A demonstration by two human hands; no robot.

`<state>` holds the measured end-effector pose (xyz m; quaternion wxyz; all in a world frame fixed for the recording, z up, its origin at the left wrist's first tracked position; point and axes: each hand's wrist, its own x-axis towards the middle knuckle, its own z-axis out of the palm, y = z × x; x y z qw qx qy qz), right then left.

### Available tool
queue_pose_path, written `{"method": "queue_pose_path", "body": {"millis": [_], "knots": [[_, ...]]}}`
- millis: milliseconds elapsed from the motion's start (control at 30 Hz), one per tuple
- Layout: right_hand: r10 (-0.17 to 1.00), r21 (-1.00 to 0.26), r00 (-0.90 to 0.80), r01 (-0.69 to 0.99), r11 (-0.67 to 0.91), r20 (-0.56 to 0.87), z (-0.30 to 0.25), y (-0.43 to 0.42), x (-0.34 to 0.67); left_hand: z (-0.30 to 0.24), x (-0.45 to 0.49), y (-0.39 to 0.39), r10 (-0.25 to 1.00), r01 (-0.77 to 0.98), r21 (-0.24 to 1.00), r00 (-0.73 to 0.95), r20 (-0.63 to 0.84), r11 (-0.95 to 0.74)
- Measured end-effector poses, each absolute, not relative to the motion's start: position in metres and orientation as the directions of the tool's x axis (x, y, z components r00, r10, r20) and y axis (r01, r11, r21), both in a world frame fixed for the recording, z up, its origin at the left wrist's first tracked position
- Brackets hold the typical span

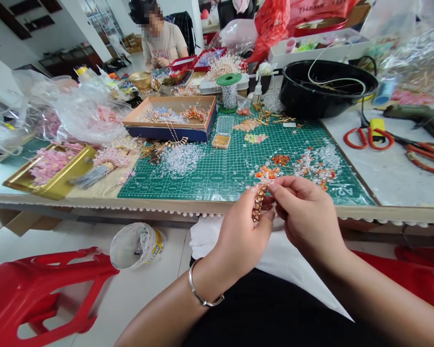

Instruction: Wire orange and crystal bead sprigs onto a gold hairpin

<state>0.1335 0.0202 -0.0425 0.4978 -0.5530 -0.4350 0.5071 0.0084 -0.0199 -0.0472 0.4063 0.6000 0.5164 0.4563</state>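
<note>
Over the front edge of the table, my left hand [243, 233] is closed around a gold hair ornament [259, 203] set with a row of amber stones. Clear and orange beads [266, 172] show at its upper end; whether all of them are attached I cannot tell. My right hand [307, 212] pinches at that same end, touching the clear beads, and its fingertips hide exactly what is between them. Just beyond the hands, a small heap of orange beads [280, 159] and clear-and-orange bead sprigs [311, 166] lie on the green cutting mat [217, 185].
Clear beads [181, 159] are heaped on the mat, near a box [169, 132] of ornaments. Red-handled scissors [369, 137], pliers [427, 156] and a black basin [325, 91] stand right. A gold tray [54, 188] holds pink flowers. A co-worker [162, 41] sits across.
</note>
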Motion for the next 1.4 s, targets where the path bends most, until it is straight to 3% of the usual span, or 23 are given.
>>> {"method": "queue_pose_path", "body": {"millis": [100,267,400,467,533,700,800,900,1067,1167,1233,1300,1400], "knots": [[0.987,-0.977,0.155,0.203,-0.062,-0.031,-0.040,0.019,0.137,-0.056,0.013,-0.024,0.997,0.098,0.992,0.024,0.076,-0.078],[0.994,-0.897,0.088,0.442,0.014,0.059,-0.034,0.020,0.145,-0.060,0.015,-0.029,0.989,0.006,0.989,-0.015,0.146,-0.146],[0.994,-0.834,-0.084,0.543,0.101,0.065,-0.037,0.016,0.158,-0.040,0.002,-0.030,0.991,-0.188,0.978,0.119,-0.069,0.090],[0.974,-0.813,-0.222,0.558,0.167,0.048,-0.037,0.010,0.166,-0.028,-0.008,-0.029,0.952,-0.315,0.918,0.259,-0.162,0.242],[0.931,-0.806,-0.365,0.543,0.235,0.025,-0.035,0.001,0.172,-0.019,-0.018,-0.027,0.923,-0.387,0.875,0.354,-0.149,0.290],[0.809,-0.830,-0.587,0.468,0.302,-0.037,-0.022,-0.017,0.184,-0.019,-0.034,-0.020,0.886,-0.363,0.926,0.457,0.076,0.107],[0.802,-0.887,-0.595,0.396,0.238,-0.050,-0.015,-0.023,0.188,-0.031,-0.038,-0.014,0.859,-0.266,0.962,0.506,0.081,0.067],[0.900,-0.905,-0.435,0.379,0.191,0.008,-0.014,-0.029,0.189,-0.048,-0.032,-0.015,0.863,-0.174,0.976,0.505,-0.026,0.132],[0.956,-0.798,-0.260,0.542,0.263,0.137,-0.028,-0.028,0.191,-0.064,-0.010,-0.038,0.776,-0.327,0.896,0.630,-0.030,0.299],[0.932,-0.695,-0.301,0.626,0.354,0.203,-0.037,-0.020,0.194,-0.056,-0.012,-0.046,0.688,-0.513,0.676,0.726,0.012,0.529],[0.902,-0.682,-0.393,0.611,0.401,0.179,-0.041,-0.019,0.197,-0.047,-0.020,-0.042,0.712,-0.568,0.598,0.702,-0.007,0.566],[0.857,-0.694,-0.502,0.576,0.433,0.117,-0.042,-0.023,0.199,-0.040,-0.028,-0.035,0.751,-0.588,0.592,0.658,-0.047,0.552],[0.745,-0.724,-0.667,0.526,0.447,-0.024,-0.034,-0.034,0.200,-0.042,-0.029,-0.025,0.792,-0.536,0.676,0.600,-0.116,0.506]]}}
